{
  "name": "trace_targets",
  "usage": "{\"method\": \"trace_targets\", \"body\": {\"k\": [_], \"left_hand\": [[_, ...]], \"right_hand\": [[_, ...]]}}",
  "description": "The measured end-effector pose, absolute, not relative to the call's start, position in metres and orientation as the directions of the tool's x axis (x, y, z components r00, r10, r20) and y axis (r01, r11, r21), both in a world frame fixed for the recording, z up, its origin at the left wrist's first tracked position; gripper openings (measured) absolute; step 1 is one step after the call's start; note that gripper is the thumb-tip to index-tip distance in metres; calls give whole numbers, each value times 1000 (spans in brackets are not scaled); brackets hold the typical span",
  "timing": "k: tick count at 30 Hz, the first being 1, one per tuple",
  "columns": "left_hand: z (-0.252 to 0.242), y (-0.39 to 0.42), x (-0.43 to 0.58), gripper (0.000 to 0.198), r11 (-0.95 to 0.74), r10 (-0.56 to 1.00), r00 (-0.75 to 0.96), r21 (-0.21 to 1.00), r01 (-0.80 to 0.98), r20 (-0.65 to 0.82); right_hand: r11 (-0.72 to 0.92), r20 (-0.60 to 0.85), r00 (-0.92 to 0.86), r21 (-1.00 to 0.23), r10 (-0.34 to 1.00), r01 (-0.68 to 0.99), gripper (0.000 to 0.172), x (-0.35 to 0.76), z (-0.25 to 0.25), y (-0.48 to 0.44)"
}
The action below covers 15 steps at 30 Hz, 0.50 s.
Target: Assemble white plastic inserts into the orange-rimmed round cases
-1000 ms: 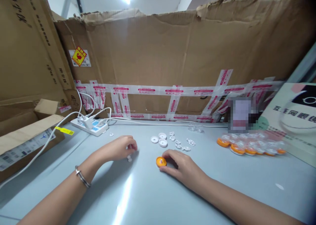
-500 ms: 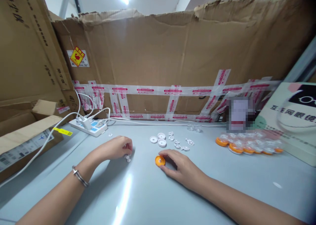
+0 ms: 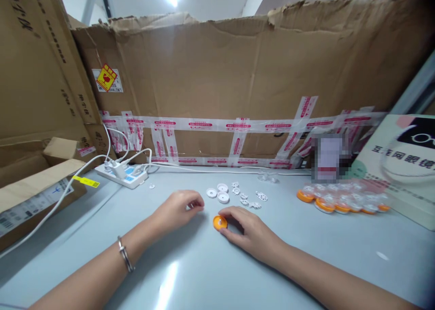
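Just below centre frame, your right hand pinches the orange cap, apparently steadying it on the worktop, while your left hand curls near, its grip's contents impossible to tell, so the next move probably needs careful alignment.

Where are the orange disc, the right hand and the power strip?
Orange disc (image 3: 217, 223): head view, on its inner face.
Right hand (image 3: 252, 229): head view, on the back of the hand.
Power strip (image 3: 128, 178): head view, on its top face.

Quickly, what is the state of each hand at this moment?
Left hand: curled; whether it holds something cannot be told.
Right hand: closed on the orange round part.
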<state>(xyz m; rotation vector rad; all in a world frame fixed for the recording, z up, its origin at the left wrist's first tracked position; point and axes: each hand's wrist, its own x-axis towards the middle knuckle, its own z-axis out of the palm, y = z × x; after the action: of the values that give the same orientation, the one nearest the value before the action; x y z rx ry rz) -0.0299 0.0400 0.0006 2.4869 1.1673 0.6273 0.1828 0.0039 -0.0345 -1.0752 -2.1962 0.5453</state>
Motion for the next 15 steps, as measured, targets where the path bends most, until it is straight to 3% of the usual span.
{"method": "trace_targets", "body": {"k": [2, 4, 9, 15], "left_hand": [[-4, 32, -19, 12, -695, 713, 621, 446, 565, 324], [-10, 28, -12, 12, -762, 645, 676, 357, 540, 356], [-20, 29, -6, 17, -831, 554, 770, 156, 533, 317], [-14, 22, -10, 15, -839, 545, 798, 168, 518, 259]], "right_hand": [[588, 358, -476, -601, 803, 541, 18, 182, -36, 4], [597, 369, -478, -600, 797, 532, 17, 180, -37, 4], [609, 384, -480, -594, 789, 525, 15, 179, -36, 4], [608, 381, -483, -598, 789, 521, 16, 180, -33, 3]]}}
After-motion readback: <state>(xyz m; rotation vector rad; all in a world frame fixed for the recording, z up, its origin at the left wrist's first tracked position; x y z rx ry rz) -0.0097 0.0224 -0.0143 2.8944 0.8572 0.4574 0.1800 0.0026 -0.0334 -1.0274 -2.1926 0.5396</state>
